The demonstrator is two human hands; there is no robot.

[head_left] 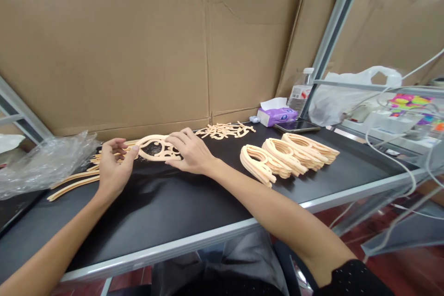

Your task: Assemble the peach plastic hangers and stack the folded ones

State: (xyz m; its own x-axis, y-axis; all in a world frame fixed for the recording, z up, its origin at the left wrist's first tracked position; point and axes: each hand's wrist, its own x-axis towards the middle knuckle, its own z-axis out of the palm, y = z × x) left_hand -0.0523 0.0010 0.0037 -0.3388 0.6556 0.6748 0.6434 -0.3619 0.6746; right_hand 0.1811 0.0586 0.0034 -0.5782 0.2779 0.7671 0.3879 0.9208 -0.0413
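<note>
- Two bare hands work over a black tabletop [194, 203]; places are given as on a clock face around the centre of view.
- At 9 o'clock lies a pale, flat, wood-coloured frame [156, 158] with curls inside its right end.
- The right hand [192, 151], close in toward 8 o'clock, pinches the frame's right end between thumb and fingers.
- The left hand [114, 166], between 8 and 9, is loosely spread, thumb tip at the frame's left end; whether it presses there, I cannot tell.
- Apparently done: a row of stacks [282, 157] between 3 and 4 o'clock, holding similar looped shapes.
- Apparently partway: the frame in hand; fingers hide some curls, so its completeness is unclear.
- Apparently left over: a heap of small curved pieces [222, 130] at the centre, and long strips [74, 186] between 8 and 9, beside and beyond the left hand.
- Containers: toward 2 to 3 o'clock, a purple tissue pack [279, 117] with white tissue poking out, and a clear bottle [299, 97], fill level unclear.
- Near 3, a white plastic bag [326, 101], contents unreadable; at 9, by the edge, crumpled clear plastic [45, 166], contents likewise uncertain.
</note>
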